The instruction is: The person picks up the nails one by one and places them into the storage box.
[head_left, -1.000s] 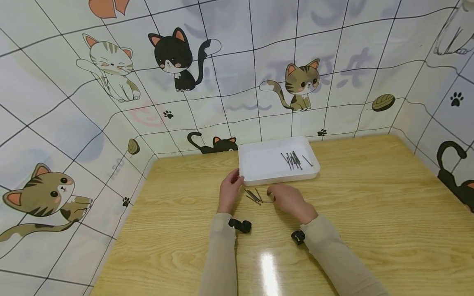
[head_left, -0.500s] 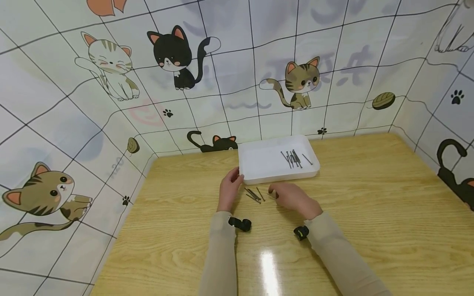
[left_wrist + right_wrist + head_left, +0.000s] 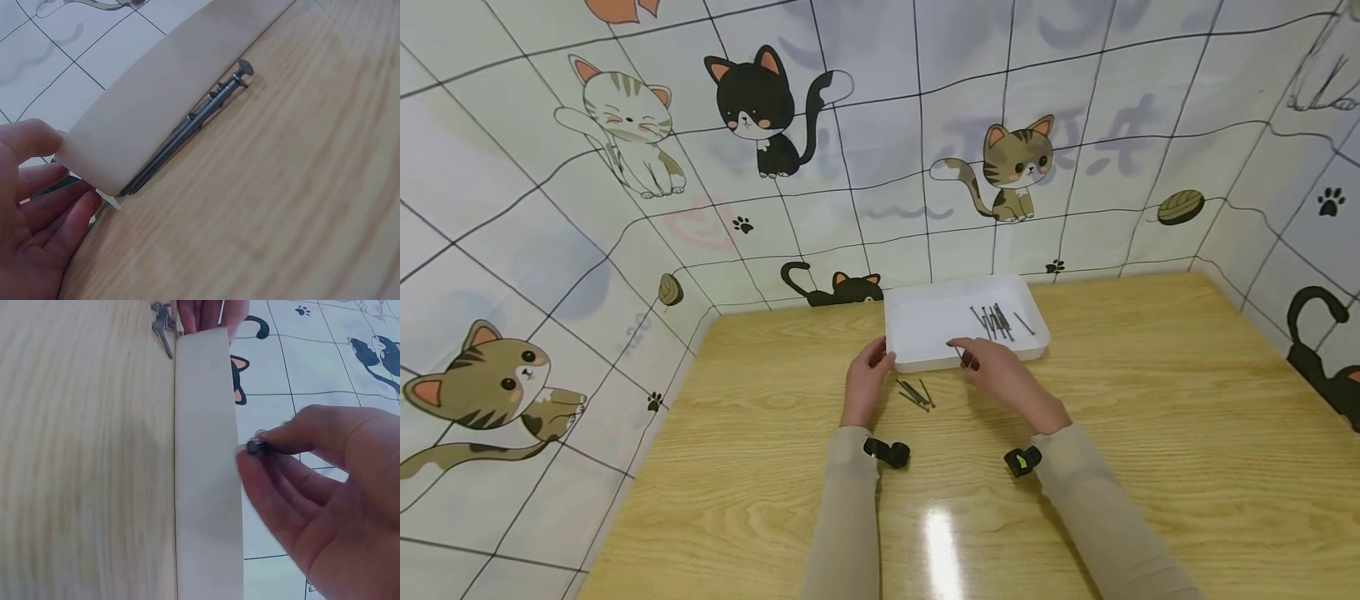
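A shallow white tray [image 3: 925, 329] stands at the back of the table. My left hand [image 3: 865, 387] holds its near left corner, thumb at the rim and fingers beside the end wall. Between thumb and forefinger my right hand [image 3: 1011, 379] pinches a nail [image 3: 255, 446], just over the tray's front wall; in the right wrist view the nail's round head faces the camera. Several dark nails [image 3: 996, 322] lie in the right part of the tray. On the table, in front of the tray and between the hands, lies a small group of nails [image 3: 200, 119].
The wooden table [image 3: 760, 467] reaches back to a wall covering [image 3: 887, 133] printed with cats and grid lines. Side walls of the same print flank it at left and right. A dark camera is strapped to each wrist.
My right hand has picked a nail from the group on the table and raised it up and right to the tray's front wall. My left hand stays at the tray corner.
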Available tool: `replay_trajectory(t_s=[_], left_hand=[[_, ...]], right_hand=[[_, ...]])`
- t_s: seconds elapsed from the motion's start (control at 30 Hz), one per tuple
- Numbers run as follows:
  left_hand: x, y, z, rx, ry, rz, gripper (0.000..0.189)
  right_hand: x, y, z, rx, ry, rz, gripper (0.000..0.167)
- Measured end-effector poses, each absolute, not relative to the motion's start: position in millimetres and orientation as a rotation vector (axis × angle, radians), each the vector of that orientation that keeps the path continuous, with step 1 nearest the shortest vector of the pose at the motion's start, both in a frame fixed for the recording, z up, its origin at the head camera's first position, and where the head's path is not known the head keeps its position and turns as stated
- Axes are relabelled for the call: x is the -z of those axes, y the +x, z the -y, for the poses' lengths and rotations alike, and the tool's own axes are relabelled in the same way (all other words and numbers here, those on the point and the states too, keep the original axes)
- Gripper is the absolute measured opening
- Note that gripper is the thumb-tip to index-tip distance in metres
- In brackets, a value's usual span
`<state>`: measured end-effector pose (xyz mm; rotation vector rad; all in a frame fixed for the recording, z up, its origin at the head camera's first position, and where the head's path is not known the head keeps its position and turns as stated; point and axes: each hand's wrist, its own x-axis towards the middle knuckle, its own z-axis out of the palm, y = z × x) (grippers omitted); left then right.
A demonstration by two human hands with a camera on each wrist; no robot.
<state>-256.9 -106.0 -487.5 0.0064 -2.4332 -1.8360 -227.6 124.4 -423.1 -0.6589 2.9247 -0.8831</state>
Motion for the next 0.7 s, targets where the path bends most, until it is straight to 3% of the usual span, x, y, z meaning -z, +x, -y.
replay_trajectory(t_s=[0.7], left_hand=[[492, -258, 107, 1.836, 0.015, 2.435, 0.043]], right_hand=[[419, -310, -157, 1.024, -0.452, -2.948, 0.041]])
